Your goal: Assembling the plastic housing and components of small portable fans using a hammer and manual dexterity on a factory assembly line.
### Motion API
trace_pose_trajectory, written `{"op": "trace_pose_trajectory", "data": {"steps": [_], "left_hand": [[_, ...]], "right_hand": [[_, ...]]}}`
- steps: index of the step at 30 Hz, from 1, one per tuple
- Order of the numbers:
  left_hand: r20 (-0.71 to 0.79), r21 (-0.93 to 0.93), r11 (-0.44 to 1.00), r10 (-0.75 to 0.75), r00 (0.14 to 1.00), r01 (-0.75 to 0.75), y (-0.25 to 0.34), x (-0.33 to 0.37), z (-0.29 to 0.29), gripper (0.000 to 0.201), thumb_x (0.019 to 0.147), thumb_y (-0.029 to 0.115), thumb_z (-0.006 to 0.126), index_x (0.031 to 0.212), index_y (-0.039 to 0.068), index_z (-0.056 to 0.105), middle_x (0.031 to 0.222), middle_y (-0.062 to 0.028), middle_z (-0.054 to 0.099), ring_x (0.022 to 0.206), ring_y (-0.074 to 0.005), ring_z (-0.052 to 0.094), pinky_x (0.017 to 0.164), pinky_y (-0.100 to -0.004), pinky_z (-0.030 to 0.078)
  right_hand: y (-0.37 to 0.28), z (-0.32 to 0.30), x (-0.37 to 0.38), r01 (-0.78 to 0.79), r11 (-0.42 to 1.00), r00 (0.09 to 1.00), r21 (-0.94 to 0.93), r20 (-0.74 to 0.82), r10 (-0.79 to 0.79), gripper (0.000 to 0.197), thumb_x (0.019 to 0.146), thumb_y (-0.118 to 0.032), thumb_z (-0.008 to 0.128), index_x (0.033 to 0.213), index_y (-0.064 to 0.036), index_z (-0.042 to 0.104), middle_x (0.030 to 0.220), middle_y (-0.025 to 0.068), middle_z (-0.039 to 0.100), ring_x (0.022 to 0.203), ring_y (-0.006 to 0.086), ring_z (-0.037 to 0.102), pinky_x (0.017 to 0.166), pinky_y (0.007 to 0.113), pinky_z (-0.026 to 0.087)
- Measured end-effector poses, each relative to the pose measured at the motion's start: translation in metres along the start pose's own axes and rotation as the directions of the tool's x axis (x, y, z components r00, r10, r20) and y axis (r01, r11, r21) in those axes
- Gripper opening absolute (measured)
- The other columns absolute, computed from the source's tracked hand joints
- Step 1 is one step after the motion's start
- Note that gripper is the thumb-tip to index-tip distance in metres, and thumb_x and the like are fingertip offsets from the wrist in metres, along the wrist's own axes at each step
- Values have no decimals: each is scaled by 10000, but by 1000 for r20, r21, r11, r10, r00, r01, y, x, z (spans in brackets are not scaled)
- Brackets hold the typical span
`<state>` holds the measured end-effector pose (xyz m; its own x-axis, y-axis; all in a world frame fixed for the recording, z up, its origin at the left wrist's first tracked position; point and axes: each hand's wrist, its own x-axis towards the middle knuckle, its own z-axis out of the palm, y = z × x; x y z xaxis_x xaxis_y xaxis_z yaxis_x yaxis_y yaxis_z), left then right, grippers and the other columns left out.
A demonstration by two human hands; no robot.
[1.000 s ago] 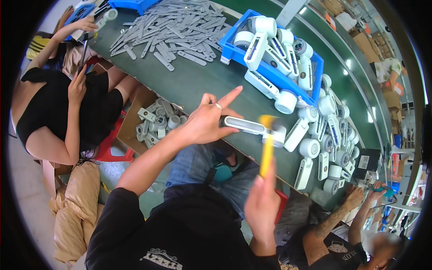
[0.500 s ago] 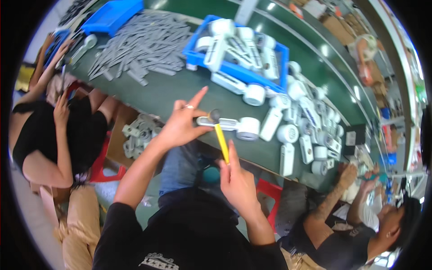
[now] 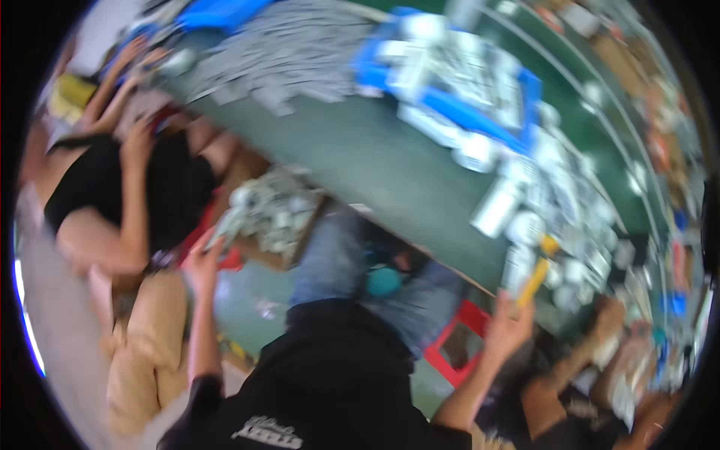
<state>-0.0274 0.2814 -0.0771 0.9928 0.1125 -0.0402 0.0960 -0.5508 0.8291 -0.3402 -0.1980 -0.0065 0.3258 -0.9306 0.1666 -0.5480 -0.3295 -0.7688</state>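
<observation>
In my right hand [image 3: 510,326] is a small hammer [image 3: 534,281] with a yellow handle, its head pointing up beside the white devices at the table's right side. My left hand [image 3: 201,262] is stretched out to the left, beside a cardboard box [image 3: 289,259] of similar white pieces. Its fingers are closed on a white device with a long handle [image 3: 227,223], whose round end seems to reach over the box. Motion blur smears the device's outline, and where it ends against the pieces behind is hard to see.
On the green table [image 3: 352,142] lie a pile of grey strips [image 3: 281,60] and a blue bin [image 3: 367,64] full of white devices. More white devices [image 3: 559,180] are heaped at the right. Seated people work on both sides. A red stool [image 3: 457,352] stands below the table.
The white device that lay at the table edge has left the table. My left hand has swung left and down toward the box; my right hand has moved right with the hammer. The view has shifted.
</observation>
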Motion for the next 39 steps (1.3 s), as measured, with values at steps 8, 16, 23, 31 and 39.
{"op": "trace_pose_trajectory", "data": {"steps": [8, 16, 23, 31, 39], "left_hand": [[44, 577, 804, 140, 989, -140, -96, 65, 82, 368, 927, 279, 760, 1260, 122, 746, 1021, -193, 770, 994, -432, 730, 855, -536, 581], [133, 442, 730, 522, 843, -521, -6, 43, 99, 505, 878, 46, 752, 1373, 27, 651, 1185, -204, 706, 1139, -411, 651, 1003, -493, 509], [298, -239, 364, 910, 289, -900, 215, -40, 158, 680, 730, 288, 938, 1342, 111, 700, 1441, -161, 628, 1318, -381, 594, 1098, -525, 455], [390, -358, 375, 892, 228, -855, 248, -41, 210, 514, 829, 254, 846, 1286, 103, 667, 1360, -163, 597, 1300, -390, 565, 1183, -516, 426], [47, -37, 699, 716, 697, -715, 214, 51, 150, 527, 882, 272, 847, 1329, 47, 684, 1391, -199, 662, 1326, -393, 592, 1123, -481, 474]], "right_hand": [[-27, -65, -2, -158, 906, 987, 393, 41, 155, 442, 1084, -261, 646, 1410, 37, 625, 530, -52, 437, 392, 39, 371, 367, 233, 256], [-86, 30, 32, -466, 821, 778, 330, 594, 203, 349, 1036, -265, 711, 1198, 45, 724, 561, -6, 514, 404, 70, 424, 364, 249, 323], [-95, 47, 41, -314, 908, 823, 277, 556, 115, 341, 961, -71, 754, 1288, 3, 689, 995, 39, 676, 515, 59, 538, 424, 234, 409], [-98, 68, 32, -110, 960, 835, 258, 548, -52, 379, 925, -3, 768, 1300, -8, 717, 832, 28, 686, 562, 60, 575, 475, 235, 440], [-83, 70, 36, -151, 878, 829, 454, 542, -138, 505, 939, 39, 654, 1442, 23, 614, 1539, 124, 574, 552, 70, 601, 421, 199, 407]]}}
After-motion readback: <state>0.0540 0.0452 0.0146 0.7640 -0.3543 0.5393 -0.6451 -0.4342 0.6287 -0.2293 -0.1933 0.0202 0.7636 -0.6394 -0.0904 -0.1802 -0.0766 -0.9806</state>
